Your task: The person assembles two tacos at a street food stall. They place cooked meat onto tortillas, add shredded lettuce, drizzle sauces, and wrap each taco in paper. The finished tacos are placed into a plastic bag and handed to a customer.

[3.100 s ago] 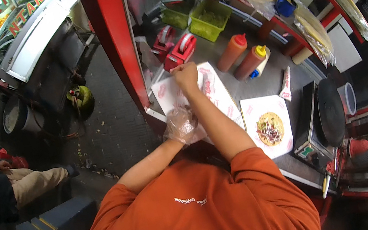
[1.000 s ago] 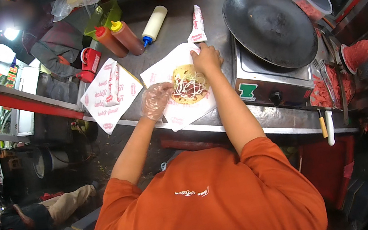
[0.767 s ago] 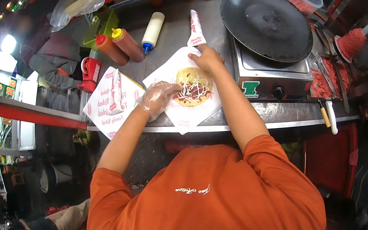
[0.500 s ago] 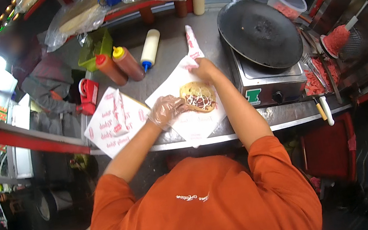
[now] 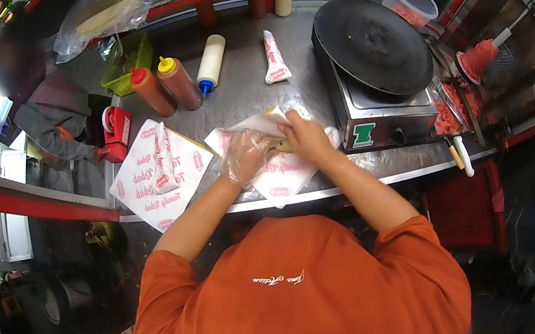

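A printed sheet of white wrapping paper point(image 5: 278, 185) lies on the steel counter close in front of me. Its far part is folded over toward me, covering most of the filled flatbread; only a little yellowish bread shows between my hands. My left hand point(image 5: 250, 156), in a clear plastic glove, curls over the roll from the left. From the right, my bare right hand point(image 5: 309, 137) pinches the folded paper. A wrapped roll point(image 5: 274, 58) lies beyond them. Another wrapped roll point(image 5: 163, 158) rests on a stack of printed paper point(image 5: 131, 184) to the left.
Beyond the paper stack lie a red sauce bottle point(image 5: 154, 92), a yellow-capped bottle point(image 5: 179, 86) and a cream-coloured bottle point(image 5: 212, 62). A black griddle pan point(image 5: 371, 45) sits on a stove at right, beside red minced meat point(image 5: 448, 117) and knives. A co-worker point(image 5: 54, 111) stands at left near a red tape dispenser point(image 5: 115, 134).
My right hand has drawn the paper's far part toward me over the flatbread. Both hands are now close together. The far wrapped roll is no longer behind the paper's corner.
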### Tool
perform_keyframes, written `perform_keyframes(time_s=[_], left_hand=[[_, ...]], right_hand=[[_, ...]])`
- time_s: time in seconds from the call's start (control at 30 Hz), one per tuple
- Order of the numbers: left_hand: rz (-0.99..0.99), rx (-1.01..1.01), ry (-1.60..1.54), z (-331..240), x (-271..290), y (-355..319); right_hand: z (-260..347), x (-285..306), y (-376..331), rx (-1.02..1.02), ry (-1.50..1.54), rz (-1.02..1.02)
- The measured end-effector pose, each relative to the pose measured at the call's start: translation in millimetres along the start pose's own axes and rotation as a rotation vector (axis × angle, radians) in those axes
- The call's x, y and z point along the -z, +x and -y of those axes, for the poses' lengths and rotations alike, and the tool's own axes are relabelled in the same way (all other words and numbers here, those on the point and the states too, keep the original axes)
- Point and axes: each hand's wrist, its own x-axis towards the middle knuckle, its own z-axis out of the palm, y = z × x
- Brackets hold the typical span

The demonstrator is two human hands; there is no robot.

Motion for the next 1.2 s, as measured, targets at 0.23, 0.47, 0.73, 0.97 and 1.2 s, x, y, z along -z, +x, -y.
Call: perform_keyframes(time_s=[0.23, 0.47, 0.73, 0.97, 1.2], left_hand=[[0.111, -0.188, 0.049, 16.1, 9.7, 26.5], [0.366, -0.189, -0.084, 4.6, 5.0, 2.1], [0.224, -0.097, -0.287, -11.8, 10.9, -37.4], [0.232, -0.089, -0.122, -18.4, 23.1, -44.1], [0.145, -0.071, -0.347, -5.9, 27.2, -51.6]], right_hand=[[-21.1, -4.7, 43.5, -0.152, -0.106, -0.166], [-28.2, -13.7, 58.4, -0.131, -0.400, -0.164], [12.4, -1.2, -94.6, 0.623, 0.011, 0.205], [19.5, -0.6, -91.5, 0.415, -0.014, 0.149], [15.0, 0.9, -82.4, 0.171, 0.096, 0.149]])
